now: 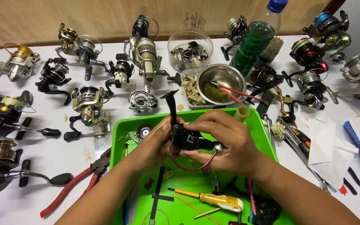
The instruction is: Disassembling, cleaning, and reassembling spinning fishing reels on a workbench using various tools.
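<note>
Head: reel body point(187, 139) between fingers point(213, 125) (both hands)

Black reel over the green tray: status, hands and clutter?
Left hand and right hand both grip the black reel. Held above green tray. Screwdriver lies below, pliers left.

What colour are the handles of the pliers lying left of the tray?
Red, seen in the head view: pliers beside the green tray.

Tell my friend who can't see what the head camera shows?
Two hands, left hand and right hand, hold a black fishing reel over a green tray. Many more fishing reels lie around on the white table, with red-handled pliers.
</note>
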